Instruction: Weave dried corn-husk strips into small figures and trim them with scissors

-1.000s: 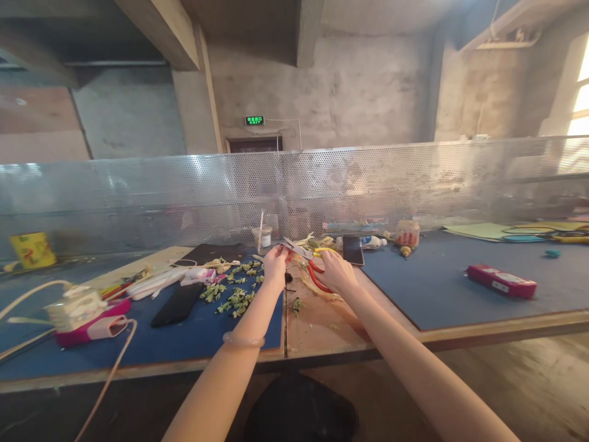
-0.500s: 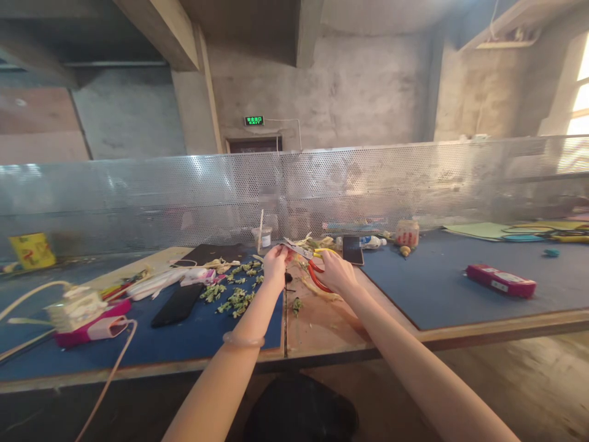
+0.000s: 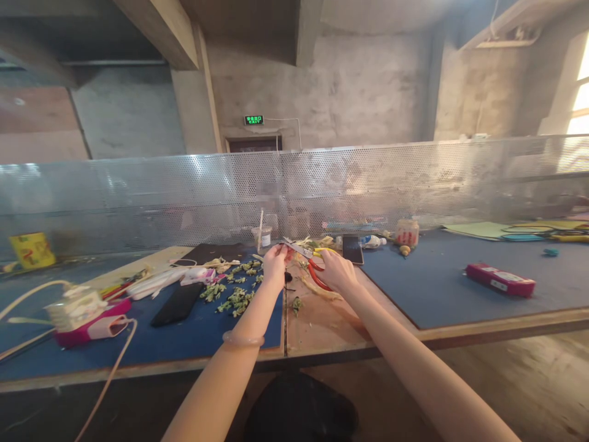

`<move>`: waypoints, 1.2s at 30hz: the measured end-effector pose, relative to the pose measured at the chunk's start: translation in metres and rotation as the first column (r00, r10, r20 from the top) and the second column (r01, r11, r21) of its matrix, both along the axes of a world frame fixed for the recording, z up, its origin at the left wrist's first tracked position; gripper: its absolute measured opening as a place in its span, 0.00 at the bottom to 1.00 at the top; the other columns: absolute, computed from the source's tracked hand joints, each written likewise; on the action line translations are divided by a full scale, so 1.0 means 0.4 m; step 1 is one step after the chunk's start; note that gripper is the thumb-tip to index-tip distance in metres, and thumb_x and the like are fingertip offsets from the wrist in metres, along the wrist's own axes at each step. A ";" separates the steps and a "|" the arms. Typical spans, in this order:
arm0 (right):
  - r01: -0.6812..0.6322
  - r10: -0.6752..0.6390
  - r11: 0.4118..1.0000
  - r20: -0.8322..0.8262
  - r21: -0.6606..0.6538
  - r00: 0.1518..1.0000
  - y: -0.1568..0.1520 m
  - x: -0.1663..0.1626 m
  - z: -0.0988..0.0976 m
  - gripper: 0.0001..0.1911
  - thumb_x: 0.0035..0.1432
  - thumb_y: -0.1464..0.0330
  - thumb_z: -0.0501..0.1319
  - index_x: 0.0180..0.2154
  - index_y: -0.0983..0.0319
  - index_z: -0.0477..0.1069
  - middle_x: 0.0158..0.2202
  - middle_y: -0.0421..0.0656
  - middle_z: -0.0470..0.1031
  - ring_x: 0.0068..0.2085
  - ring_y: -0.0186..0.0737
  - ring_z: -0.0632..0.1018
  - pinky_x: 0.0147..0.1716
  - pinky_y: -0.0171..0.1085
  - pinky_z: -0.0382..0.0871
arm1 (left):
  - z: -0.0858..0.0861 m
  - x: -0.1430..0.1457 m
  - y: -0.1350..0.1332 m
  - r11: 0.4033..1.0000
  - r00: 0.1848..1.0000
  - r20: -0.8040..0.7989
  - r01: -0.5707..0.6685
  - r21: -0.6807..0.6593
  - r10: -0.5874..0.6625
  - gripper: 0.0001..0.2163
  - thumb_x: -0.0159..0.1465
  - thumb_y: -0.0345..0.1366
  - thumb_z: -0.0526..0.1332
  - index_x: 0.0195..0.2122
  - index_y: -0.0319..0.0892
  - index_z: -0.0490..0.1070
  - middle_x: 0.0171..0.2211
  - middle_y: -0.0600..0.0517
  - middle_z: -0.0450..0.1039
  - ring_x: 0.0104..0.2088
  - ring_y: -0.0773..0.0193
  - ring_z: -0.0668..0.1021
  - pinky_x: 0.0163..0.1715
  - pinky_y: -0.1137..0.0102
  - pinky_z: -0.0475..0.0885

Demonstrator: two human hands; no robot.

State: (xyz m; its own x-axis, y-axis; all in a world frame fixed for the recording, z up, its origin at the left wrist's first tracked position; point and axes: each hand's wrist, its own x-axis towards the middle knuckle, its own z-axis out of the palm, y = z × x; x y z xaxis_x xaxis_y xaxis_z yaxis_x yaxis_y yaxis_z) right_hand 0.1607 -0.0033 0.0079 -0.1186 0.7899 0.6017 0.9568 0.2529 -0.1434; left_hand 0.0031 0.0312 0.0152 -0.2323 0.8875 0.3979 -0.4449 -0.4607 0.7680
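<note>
My right hand point(image 3: 338, 269) is closed around the red and yellow handles of a pair of pliers point(image 3: 301, 250), whose metal jaws point left. My left hand point(image 3: 275, 261) is pinched at the jaw end; what lies between its fingers is too small and hidden to make out. Left of that hand, several small green leafy pieces point(image 3: 237, 301) lie scattered on the blue mat. One more green piece point(image 3: 297, 304) rests on the bare wood below the pliers. Pale strips point(image 3: 322, 288) lie under and behind my right hand.
A black phone point(image 3: 177, 305) lies on the left mat point(image 3: 257, 341), near a magenta box point(image 3: 94, 328) with a cable. Behind my hands stand a plastic cup point(image 3: 264, 238), another phone point(image 3: 353, 248) and a jar point(image 3: 407, 233). A magenta box-shaped object point(image 3: 500, 280) lies right. A perforated metal screen point(image 3: 322, 184) borders the back.
</note>
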 end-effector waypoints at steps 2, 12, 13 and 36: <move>0.010 -0.010 1.000 0.005 -0.012 1.000 -0.003 -0.001 0.002 0.24 0.55 0.52 0.48 0.48 0.59 0.61 0.44 0.47 0.71 0.44 0.45 0.73 0.37 0.38 0.64 | 0.000 -0.001 0.001 1.000 1.000 0.002 0.000 -0.002 0.000 0.03 0.51 0.31 0.60 0.26 0.37 0.68 0.26 0.51 0.71 0.30 0.67 0.74 0.29 0.73 0.67; 0.009 -0.009 1.000 0.008 -0.017 1.000 -0.006 -0.002 0.001 0.23 0.55 0.51 0.46 0.42 0.60 0.64 0.41 0.47 0.73 0.41 0.45 0.74 0.34 0.37 0.64 | 0.000 0.003 0.000 1.000 1.000 -0.001 0.000 -0.012 0.000 0.01 0.51 0.29 0.60 0.25 0.37 0.69 0.24 0.52 0.71 0.27 0.68 0.74 0.28 0.73 0.67; 0.011 -0.011 1.000 0.008 -0.021 1.000 -0.006 -0.002 0.002 0.23 0.55 0.51 0.46 0.42 0.60 0.64 0.41 0.46 0.73 0.41 0.45 0.74 0.34 0.37 0.64 | -0.001 0.002 0.001 1.000 1.000 0.000 0.003 -0.009 -0.003 0.01 0.50 0.29 0.60 0.25 0.37 0.69 0.24 0.52 0.71 0.27 0.68 0.74 0.28 0.73 0.67; 0.045 -0.044 0.998 0.036 -0.035 0.998 -0.011 -0.001 0.009 0.23 0.55 0.51 0.47 0.41 0.60 0.66 0.39 0.47 0.74 0.41 0.44 0.74 0.35 0.36 0.63 | 0.001 -0.001 -0.003 0.999 1.000 0.004 -0.023 -0.039 0.023 0.04 0.50 0.31 0.62 0.26 0.37 0.69 0.24 0.51 0.72 0.28 0.67 0.75 0.32 0.70 0.69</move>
